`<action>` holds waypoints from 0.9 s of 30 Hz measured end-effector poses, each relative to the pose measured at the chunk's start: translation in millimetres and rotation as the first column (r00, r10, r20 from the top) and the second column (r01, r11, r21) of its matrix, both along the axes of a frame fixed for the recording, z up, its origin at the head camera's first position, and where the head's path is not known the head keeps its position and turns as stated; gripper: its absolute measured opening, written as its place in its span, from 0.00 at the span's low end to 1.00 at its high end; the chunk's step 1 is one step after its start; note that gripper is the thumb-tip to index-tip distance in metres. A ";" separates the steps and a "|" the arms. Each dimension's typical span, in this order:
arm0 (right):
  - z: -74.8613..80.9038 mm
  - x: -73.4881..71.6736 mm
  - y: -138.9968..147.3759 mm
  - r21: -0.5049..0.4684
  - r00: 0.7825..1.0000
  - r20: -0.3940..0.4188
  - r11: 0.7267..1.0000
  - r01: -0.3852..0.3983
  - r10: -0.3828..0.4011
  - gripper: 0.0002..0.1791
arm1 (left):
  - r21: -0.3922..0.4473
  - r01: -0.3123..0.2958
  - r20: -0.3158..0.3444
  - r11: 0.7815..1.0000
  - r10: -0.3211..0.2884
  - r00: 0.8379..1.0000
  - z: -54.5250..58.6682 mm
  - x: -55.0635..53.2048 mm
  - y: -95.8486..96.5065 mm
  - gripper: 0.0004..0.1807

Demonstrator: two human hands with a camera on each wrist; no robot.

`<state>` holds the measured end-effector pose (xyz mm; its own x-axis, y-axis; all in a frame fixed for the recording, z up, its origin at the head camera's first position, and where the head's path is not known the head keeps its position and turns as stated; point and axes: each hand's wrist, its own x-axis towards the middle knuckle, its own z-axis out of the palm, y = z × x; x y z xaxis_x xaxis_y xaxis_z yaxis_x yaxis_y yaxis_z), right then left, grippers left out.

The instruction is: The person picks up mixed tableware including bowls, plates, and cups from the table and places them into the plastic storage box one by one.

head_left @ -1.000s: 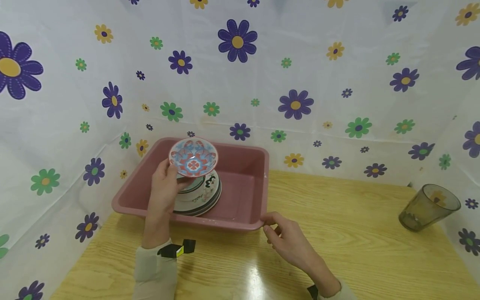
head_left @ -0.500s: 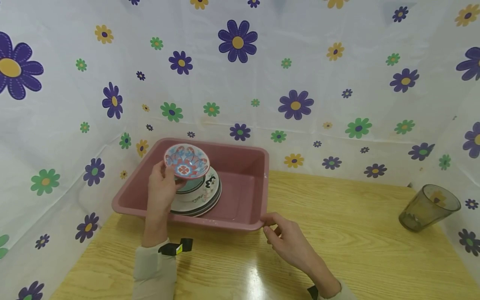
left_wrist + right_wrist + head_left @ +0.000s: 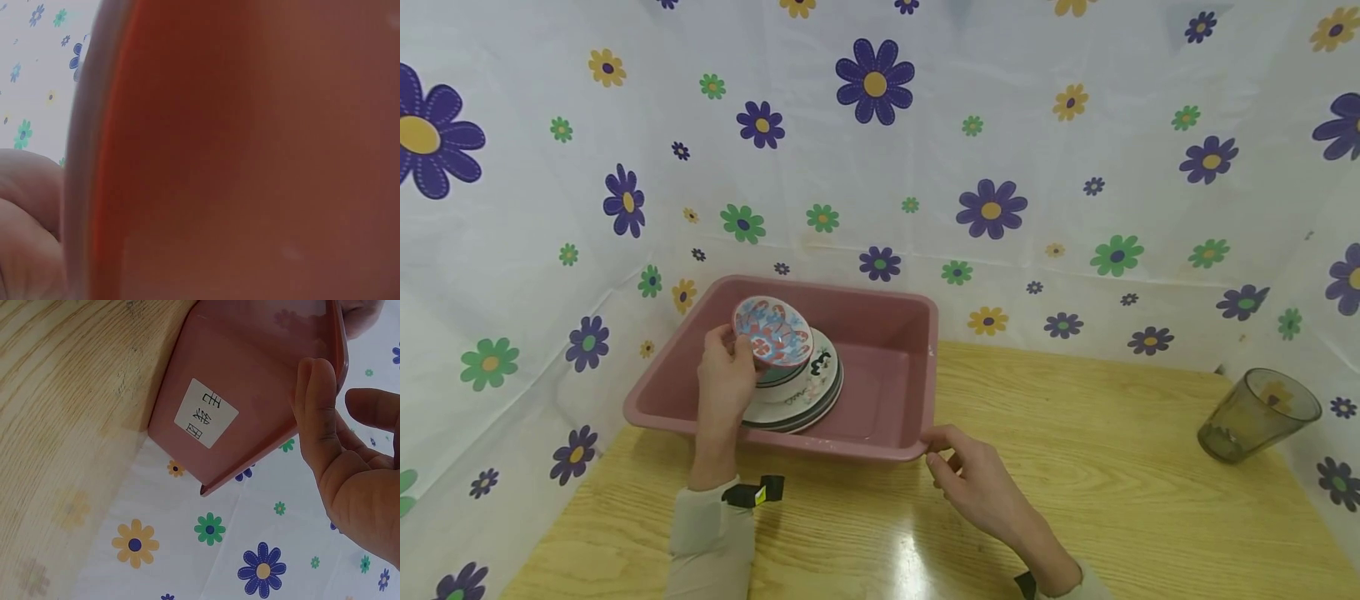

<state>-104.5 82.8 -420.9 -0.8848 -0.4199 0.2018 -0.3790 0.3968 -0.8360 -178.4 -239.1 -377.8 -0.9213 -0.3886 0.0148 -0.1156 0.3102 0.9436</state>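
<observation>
My left hand (image 3: 724, 379) holds a small patterned bowl (image 3: 775, 333) by its left rim, thumb on the near side. The bowl is white with red and blue designs and tilts down to the right. Directly beneath it a teal-centred dish (image 3: 784, 377) lies on a stack of plates (image 3: 827, 375), partly covered by the bowl. These stand in a pink plastic basin (image 3: 880, 392). At the basin's front right corner my right hand (image 3: 973, 479) pinches the rim between index finger and thumb; in the right wrist view the thumb (image 3: 320, 406) lies against the outer side.
A tinted glass tumbler (image 3: 1255, 417) tilts at the right side of the wooden table (image 3: 1075, 417). Flower-printed sheeting (image 3: 1037, 150) lines the back and sides. A white label (image 3: 206, 412) with handwriting sits on the basin's outer wall.
My left hand has lowered the patterned bowl and shifted it slightly left toward the stack, and its tilt has turned down to the right. My right hand stays at the corner.
</observation>
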 end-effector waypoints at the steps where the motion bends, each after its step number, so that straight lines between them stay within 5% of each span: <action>1: -0.1 0.0 -0.1 0.001 1.000 0.001 1.000 0.001 -0.001 0.13 | -0.004 0.002 -0.001 1.000 -0.002 1.000 -0.5 -0.1 -0.4 0.29; 27: 1.3 1.2 -0.9 0.030 1.000 0.021 0.999 0.020 -0.021 0.14 | -0.133 0.002 -0.010 0.991 -0.004 1.000 -1.2 0.3 -4.7 0.26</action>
